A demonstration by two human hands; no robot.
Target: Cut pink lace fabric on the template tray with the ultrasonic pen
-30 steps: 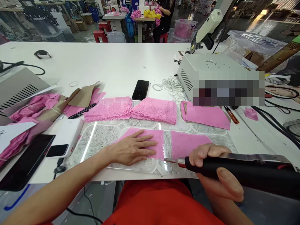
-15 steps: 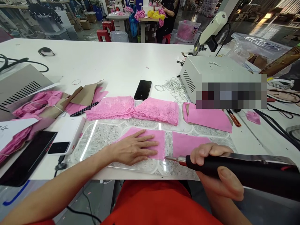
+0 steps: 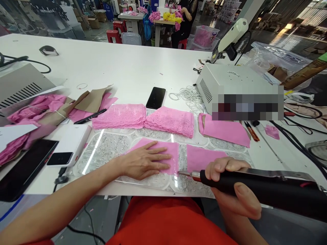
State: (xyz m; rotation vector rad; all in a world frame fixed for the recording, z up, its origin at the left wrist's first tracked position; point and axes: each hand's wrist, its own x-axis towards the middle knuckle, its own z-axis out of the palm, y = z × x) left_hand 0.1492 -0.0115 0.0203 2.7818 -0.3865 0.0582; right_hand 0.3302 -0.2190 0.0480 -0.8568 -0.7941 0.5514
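Observation:
My left hand (image 3: 144, 161) lies flat with its fingers spread on a pink fabric piece (image 3: 174, 153), pressing it to the patterned clear mat (image 3: 107, 149). Wrapped in my right hand (image 3: 232, 190) is a thick black handheld tool (image 3: 278, 190) with a thin metal tip. The tip is at the lower right corner of that fabric; whether it touches is hard to tell. A second pink piece (image 3: 201, 157) lies to the right, partly behind my right hand. Beyond them sit two stacks of pink lace fabric (image 3: 120, 115) and a folded pink piece (image 3: 227, 129).
A grey metal box (image 3: 230, 73) with a lamp-like arm (image 3: 232, 35) behind it stands at right, beside black cables. A phone (image 3: 155, 97) and white elastic cords (image 3: 189, 97) lie at the back. A white power bank (image 3: 73, 143) is at left. A person sits in the background.
The view has shifted slightly. My left hand stays flat on the fabric, and the tool's tip remains by the same corner, with very little movement.

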